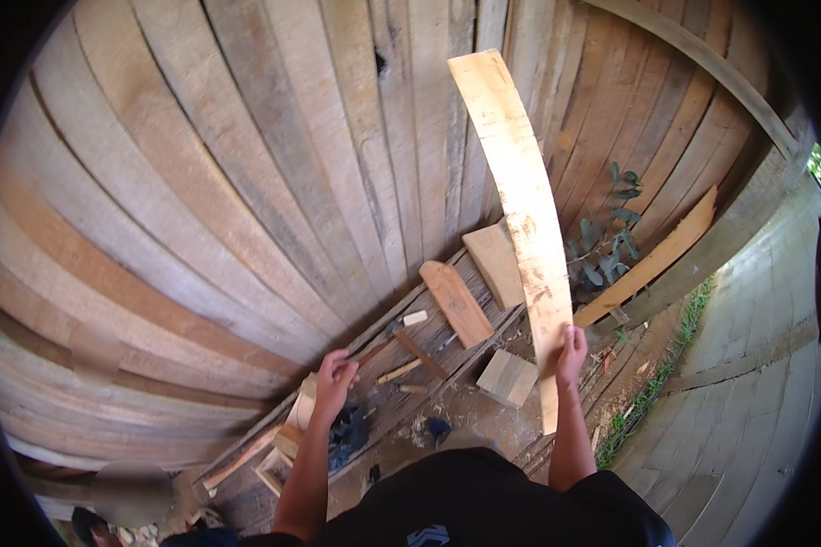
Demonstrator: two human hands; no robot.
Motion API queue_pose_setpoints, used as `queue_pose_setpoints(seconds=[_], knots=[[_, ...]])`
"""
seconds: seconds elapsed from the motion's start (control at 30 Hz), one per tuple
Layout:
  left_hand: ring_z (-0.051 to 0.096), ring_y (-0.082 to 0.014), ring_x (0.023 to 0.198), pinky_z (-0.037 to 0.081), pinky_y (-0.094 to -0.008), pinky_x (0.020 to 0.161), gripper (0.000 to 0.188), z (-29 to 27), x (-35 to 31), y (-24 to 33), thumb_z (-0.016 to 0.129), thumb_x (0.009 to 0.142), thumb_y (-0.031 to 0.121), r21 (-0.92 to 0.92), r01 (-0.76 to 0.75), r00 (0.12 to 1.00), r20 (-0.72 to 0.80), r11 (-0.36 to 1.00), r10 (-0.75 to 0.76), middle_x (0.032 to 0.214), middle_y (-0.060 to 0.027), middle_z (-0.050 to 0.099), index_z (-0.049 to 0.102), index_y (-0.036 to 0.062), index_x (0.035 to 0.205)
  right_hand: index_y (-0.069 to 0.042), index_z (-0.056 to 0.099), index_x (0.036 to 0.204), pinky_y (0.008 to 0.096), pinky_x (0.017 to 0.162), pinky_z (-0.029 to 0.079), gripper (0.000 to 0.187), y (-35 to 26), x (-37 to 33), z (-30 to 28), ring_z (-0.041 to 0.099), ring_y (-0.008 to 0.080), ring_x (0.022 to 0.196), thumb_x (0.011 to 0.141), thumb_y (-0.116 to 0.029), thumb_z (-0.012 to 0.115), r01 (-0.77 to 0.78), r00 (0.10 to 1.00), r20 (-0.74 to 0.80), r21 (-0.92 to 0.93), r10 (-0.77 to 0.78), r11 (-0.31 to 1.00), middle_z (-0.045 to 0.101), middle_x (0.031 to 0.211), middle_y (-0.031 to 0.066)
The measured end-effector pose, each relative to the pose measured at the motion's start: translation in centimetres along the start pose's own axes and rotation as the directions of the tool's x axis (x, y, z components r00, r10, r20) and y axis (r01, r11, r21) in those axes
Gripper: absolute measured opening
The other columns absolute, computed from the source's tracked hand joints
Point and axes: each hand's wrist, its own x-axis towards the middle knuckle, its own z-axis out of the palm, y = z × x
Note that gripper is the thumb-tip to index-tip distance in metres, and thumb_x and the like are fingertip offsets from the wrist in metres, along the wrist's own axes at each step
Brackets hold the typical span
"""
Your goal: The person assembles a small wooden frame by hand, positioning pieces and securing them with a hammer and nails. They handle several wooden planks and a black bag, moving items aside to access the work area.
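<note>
My right hand (570, 358) grips a long pale wooden board (531, 205) near its lower end. The board stands tilted up in front of the plank wall, its upper end leaning left, with brown bark-like marks on its face. My left hand (335, 383) hovers over the left part of a rough workbench (397, 415), fingers loosely curled and apart, with nothing visible in them. Close to its fingertips is a thin reddish-brown strip (371, 353); the picture does not show whether they touch. A wooden-handled tool (399, 371) and a small pale wood block (415, 317) lie farther right.
A reddish board (458, 305) and a thick pale block (494, 264) rest at the bench's far end. Beside it stands a square wood block (508, 378). A leafy plant (604, 251) and a leaning plank (652, 264) are at right. Wood offcuts (278, 456) lie left.
</note>
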Motion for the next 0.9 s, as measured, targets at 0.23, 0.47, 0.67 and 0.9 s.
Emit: queue_pose_setpoints(seconds=[0.23,0.47,0.67,0.9], knots=[[0.063,-0.017,0.087,0.05,-0.0281,0.07,0.053,-3.5,-0.6,3.8,0.047,0.1,0.038,-0.189,-0.117,0.98,0.135,0.975,0.144,0.119,-0.0155,0.059,0.034,0.0082,0.142,-0.005,0.061,0.069,0.0233,0.048,0.025,0.029,-2.1,-1.1,-1.2,0.033,0.0027,0.054,0.092,-0.02,0.067,-0.015,0.987,0.161,-0.027,0.019,1.0,0.045,0.059,-0.0082],[0.064,-0.0295,0.099,0.053,-0.0372,0.08,0.078,-10.7,-2.8,7.5,0.031,0.094,0.066,-0.314,-0.261,0.961,-0.174,0.913,0.215,0.127,-0.0215,0.055,0.029,0.0073,0.145,-0.002,0.063,0.069,0.024,0.05,0.026,0.027,-2.9,0.4,0.6,0.035,0.0038,0.055,0.087,-0.019,0.073,0.128,0.867,0.498,-0.198,-0.012,0.972,0.046,0.059,-0.0071],[0.067,-0.0257,0.092,0.055,-0.0323,0.072,0.07,-15.3,-7.1,6.5,0.042,0.096,0.056,-0.235,-0.052,0.924,-0.381,0.971,-0.043,0.121,-0.0195,0.059,0.036,0.0035,0.142,0.001,0.064,0.072,0.0274,0.053,0.035,0.034,-1.0,2.7,4.5,0.042,0.0078,0.056,0.084,-0.028,0.075,0.321,0.662,0.747,-0.345,0.051,0.882,0.051,0.058,-0.0013],[0.063,-0.0094,0.081,0.051,-0.0251,0.065,0.044,-16.3,-13.9,0.8,0.073,0.087,0.031,-0.016,0.185,0.837,-0.521,0.983,-0.166,0.096,-0.0069,0.068,0.062,-0.0012,0.114,-0.001,0.071,0.08,0.0363,0.059,0.046,0.043,-0.3,1.7,12.3,0.059,0.0237,0.057,0.083,-0.044,0.07,0.566,0.516,0.853,-0.403,0.072,0.719,0.062,0.063,0.0144]])
